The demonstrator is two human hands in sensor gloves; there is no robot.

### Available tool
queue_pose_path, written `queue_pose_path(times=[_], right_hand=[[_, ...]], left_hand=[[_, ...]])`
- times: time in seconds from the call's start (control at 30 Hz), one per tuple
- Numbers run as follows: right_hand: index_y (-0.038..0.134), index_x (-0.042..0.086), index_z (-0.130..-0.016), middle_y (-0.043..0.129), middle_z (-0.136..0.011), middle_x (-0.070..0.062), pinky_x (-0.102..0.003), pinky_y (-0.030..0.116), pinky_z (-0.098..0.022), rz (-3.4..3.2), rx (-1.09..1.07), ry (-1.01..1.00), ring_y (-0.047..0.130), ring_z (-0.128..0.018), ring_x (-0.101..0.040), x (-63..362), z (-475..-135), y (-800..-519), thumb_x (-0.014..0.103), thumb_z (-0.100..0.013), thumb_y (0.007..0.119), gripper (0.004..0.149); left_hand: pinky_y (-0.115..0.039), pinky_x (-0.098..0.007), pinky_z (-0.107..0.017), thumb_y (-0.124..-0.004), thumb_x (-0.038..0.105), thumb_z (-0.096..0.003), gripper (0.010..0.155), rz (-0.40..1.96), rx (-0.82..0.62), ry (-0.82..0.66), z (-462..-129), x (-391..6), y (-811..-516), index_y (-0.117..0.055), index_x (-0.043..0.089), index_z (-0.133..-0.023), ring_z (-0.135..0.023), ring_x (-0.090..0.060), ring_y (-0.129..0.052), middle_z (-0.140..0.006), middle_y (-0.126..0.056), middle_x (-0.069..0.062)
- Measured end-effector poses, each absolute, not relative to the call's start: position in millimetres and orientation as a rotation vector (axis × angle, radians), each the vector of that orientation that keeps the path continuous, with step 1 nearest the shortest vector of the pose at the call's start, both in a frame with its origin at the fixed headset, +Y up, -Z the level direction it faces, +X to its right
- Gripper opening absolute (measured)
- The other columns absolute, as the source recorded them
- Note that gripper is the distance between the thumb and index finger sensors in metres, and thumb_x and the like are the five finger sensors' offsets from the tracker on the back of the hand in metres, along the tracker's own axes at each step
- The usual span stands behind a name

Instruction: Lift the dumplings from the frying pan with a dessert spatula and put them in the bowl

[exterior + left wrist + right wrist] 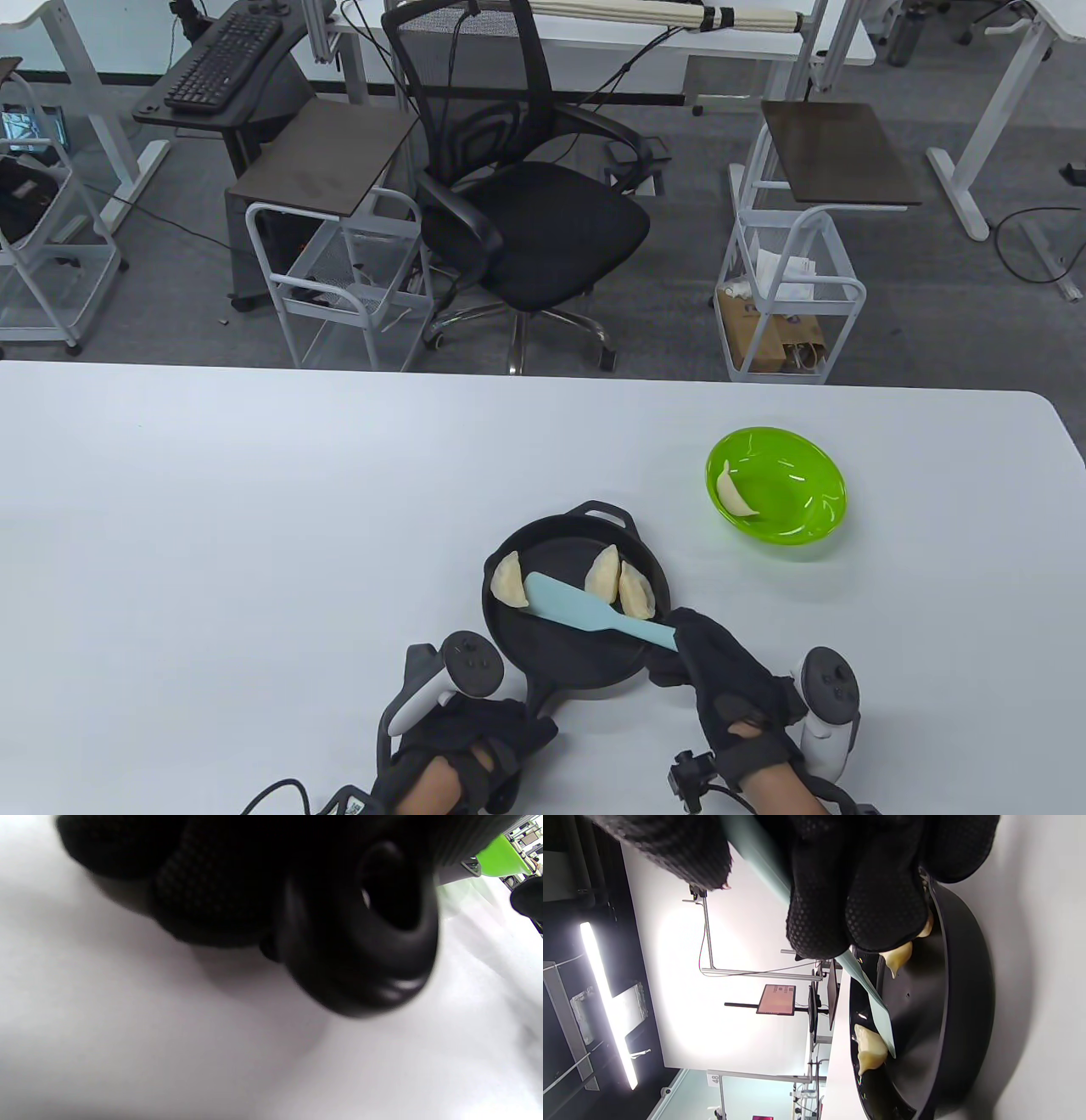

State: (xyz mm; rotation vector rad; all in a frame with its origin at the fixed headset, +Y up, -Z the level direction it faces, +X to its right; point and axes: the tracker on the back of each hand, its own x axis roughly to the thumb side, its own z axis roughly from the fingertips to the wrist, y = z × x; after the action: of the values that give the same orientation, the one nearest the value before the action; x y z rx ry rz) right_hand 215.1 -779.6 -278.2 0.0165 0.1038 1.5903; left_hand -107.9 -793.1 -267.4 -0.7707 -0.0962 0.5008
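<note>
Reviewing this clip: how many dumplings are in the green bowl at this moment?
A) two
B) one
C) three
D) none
B: the table view shows a single dumpling lying against the inner left wall of the green bowl, while three more dumplings, such as the one at the left rim, sit in the frying pan.

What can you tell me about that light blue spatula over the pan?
The spatula is pale blue, smooth and matte, like silicone or plastic, with a flat rounded blade that narrows into a slim handle. The right hand grips the handle end. It slants across the black frying pan, its blade tip right beside the leftmost dumpling, with two more dumplings just behind it. Nothing lies on the blade.
</note>
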Motion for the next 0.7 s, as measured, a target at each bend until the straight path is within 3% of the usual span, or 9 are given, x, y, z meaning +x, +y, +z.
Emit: queue_pose_path(times=[0.3, 0.7], right_hand=[[0.06, 0.003, -0.103, 0.084, -0.086, -0.025, -0.07, 0.054, -0.067, 1.67, 0.077, 0.314, 0.085, -0.071, -0.049, 201, -280, -788, 0.039, -0.059, 0.074, 0.059], [0.06, 0.002, -0.103, 0.085, -0.086, -0.021, -0.064, 0.058, -0.066, 1.835, 0.046, 0.41, 0.086, -0.07, -0.048, 194, -280, -794, 0.031, -0.058, 0.077, 0.057]], left_hand=[[-0.084, -0.045, -0.033, -0.068, 0.073, -0.0445, 0.061, 0.499, -0.771, -0.095, -268, -108, -793, -0.082, 0.03, -0.085, -0.028, -0.019, -0.104, -0.043, -0.11, 0.006], [-0.084, -0.045, -0.033, -0.068, 0.073, -0.0445, 0.061, 0.503, -0.773, -0.09, -269, -108, -793, -0.082, 0.03, -0.085, -0.027, -0.019, -0.104, -0.042, -0.11, 0.006]])
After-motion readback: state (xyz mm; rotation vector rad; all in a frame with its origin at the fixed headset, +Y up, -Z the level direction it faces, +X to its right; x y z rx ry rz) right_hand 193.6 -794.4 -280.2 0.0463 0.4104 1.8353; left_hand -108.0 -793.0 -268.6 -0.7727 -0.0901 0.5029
